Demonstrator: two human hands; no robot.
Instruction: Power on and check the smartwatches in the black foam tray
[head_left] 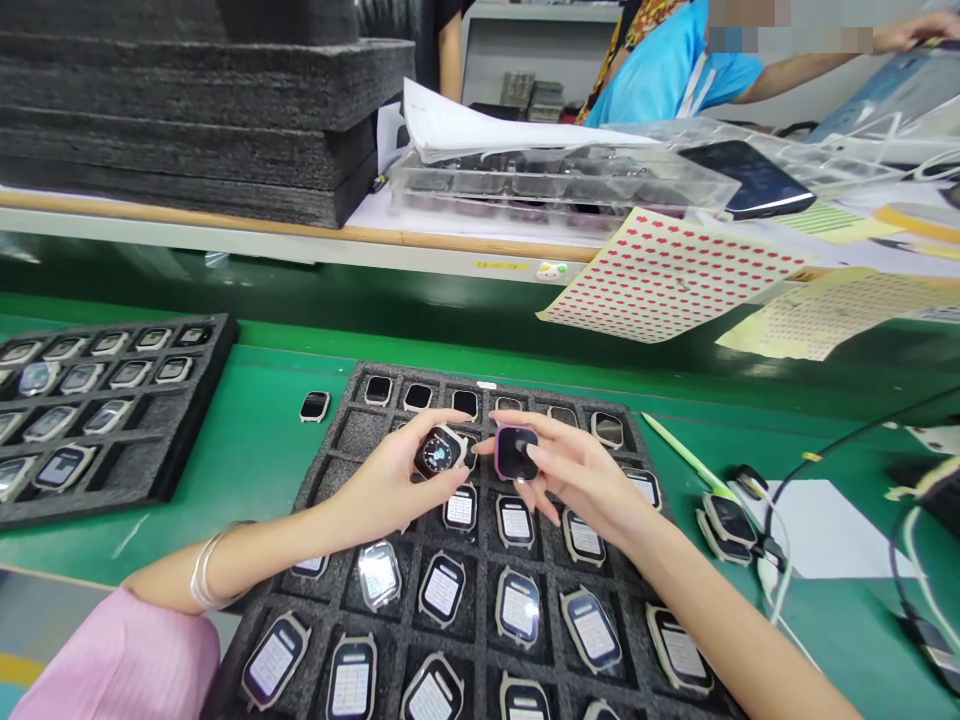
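Note:
My left hand [409, 462] is closed around a smartwatch body [439, 452] with a pale case, its lit screen showing a round dial. Close beside it, my right hand [577, 465] grips a purple-framed smartwatch [516, 453] whose screen is dark, with the thumb over the glass. Both hands are above a black foam tray [349, 470] with square compartments. Several strapless watches sit in the tray, such as a lit watch [442, 588] showing a white page; the back row has dark screens. Fingers and forearms hide some compartments.
A second foam tray [161, 455] of watches lies left. One loose watch [315, 406] rests between the trays. To the right are a green pen [686, 450], stacked watches [727, 525], cables and white paper [836, 530]. A shelf edge [450, 248] crosses behind; a person in blue stands beyond.

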